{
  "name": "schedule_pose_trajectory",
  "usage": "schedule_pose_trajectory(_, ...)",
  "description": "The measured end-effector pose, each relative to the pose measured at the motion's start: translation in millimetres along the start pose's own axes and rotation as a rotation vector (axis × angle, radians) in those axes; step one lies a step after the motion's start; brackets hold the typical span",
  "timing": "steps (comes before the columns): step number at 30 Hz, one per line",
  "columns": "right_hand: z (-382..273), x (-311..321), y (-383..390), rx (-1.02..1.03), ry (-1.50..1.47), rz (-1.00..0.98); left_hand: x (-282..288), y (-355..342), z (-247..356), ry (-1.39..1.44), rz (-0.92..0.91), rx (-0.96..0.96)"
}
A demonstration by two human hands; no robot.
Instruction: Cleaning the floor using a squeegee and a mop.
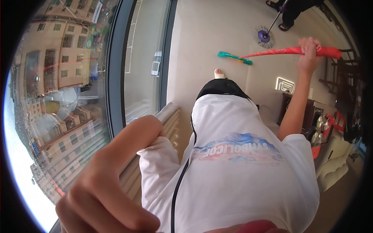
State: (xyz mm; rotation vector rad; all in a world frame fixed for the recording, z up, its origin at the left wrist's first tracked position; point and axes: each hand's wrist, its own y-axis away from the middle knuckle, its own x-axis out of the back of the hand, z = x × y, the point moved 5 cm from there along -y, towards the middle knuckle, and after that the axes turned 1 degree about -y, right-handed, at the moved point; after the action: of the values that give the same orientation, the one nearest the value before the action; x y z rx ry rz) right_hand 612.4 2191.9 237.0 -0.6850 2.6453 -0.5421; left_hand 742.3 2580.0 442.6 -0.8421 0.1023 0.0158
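Observation:
My right hand point(309, 54) is wrapped around the red handle of a broom point(279, 51), held out to the right at arm's length. Its teal head point(234, 57), with orange bristles, is down at floor level ahead of my foot. Close to the camera at the lower left, my left hand point(105, 198) is raised with its fingers curled. The fingertips run toward the lower edge, so whatever they grip, if anything, is hidden.
A tall window point(112, 70) runs along my left, with folded curtain point(171, 116) beside me. Ahead on the pale floor point(206, 31), another person point(293, 15) in black sandals stands by a purple-headed mop point(264, 36). Dark furniture point(301, 112) and a cream sofa point(333, 161) are at right.

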Motion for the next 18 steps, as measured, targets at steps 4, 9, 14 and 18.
schedule_pose_trajectory(4,-14,16,25,0.081,-0.036,-0.029,18,15,-49,-0.162,0.379,0.015)
schedule_pose_trajectory(9,-14,-15,88,-0.008,0.095,-0.168,47,69,-229,-0.494,0.199,0.799)
schedule_pose_trajectory(14,-78,-86,139,0.179,-0.050,-0.317,-21,141,-341,-0.434,-0.048,0.860)
schedule_pose_trajectory(18,-49,-74,164,0.220,-0.025,-0.229,-43,167,-395,-0.710,0.386,0.565)
